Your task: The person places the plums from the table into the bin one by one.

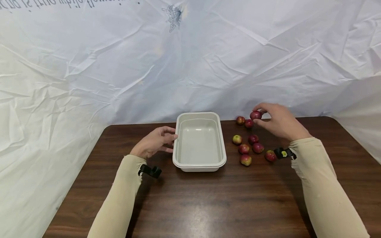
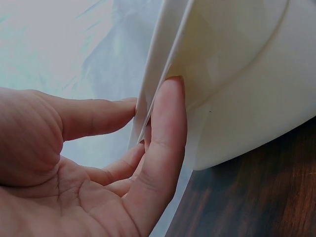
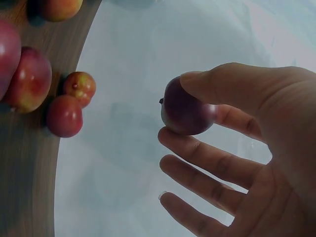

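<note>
Red fruit (image 1: pixel 255 115) is pinched near table (image 1: pixel 196 198) edge by right hand (image 1: pixel 278 120), opened just fruit-wide | tray (image 1: pixel 199 145) is pinched at rim by left hand (image 1: pixel 154 141) | fruit judged light, firm, slick; best gripped gently at sides

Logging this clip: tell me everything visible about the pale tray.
The tray is rectangular, off-white, plastic-looking and slightly glossy, with rounded corners and a rim that looks doubled. It sits upright and empty on the dark wood-look table, near the far edge, left of the reddish fruits. The left grip pinches its left rim.
</note>
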Available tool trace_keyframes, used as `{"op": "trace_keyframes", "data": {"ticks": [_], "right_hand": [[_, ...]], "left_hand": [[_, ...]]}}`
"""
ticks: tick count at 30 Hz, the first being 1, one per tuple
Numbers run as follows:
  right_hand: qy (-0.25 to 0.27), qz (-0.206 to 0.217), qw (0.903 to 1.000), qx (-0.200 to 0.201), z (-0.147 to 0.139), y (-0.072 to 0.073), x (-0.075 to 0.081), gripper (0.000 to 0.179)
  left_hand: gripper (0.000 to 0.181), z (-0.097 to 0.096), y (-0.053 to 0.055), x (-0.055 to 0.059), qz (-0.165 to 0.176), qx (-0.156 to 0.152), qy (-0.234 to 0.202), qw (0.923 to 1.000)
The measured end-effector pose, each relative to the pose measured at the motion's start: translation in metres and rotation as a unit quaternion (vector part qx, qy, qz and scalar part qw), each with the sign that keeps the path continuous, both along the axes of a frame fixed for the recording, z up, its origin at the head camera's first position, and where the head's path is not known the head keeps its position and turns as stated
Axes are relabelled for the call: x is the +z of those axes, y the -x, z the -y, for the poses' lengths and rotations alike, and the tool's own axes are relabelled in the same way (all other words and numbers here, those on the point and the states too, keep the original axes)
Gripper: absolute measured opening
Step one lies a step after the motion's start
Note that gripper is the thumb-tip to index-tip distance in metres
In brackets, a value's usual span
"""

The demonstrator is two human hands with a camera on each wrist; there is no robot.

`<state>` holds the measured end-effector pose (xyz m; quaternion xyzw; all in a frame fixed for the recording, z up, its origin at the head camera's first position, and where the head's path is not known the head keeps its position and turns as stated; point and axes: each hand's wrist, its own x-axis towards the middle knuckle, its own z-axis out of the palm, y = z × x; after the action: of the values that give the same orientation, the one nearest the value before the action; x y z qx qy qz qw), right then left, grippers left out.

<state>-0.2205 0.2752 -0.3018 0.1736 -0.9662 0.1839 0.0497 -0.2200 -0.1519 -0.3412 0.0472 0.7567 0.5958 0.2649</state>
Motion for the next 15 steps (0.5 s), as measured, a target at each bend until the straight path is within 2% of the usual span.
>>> {"op": "trace_keyframes", "data": {"ticks": [12,15], "right_hand": [[0.018,-0.03,0.9992,0.018,0.015,-0.008,0.008,0.029],[0.018,-0.026,0.9993,0.021,0.021,-0.01,0.009,0.03]], "left_hand": [[0.047,-0.001,0.001,-0.001,0.001,0.005,-0.005,1.0],[0.046,-0.001,0.001,-0.001,0.001,0.005,-0.004,1.0]]}}
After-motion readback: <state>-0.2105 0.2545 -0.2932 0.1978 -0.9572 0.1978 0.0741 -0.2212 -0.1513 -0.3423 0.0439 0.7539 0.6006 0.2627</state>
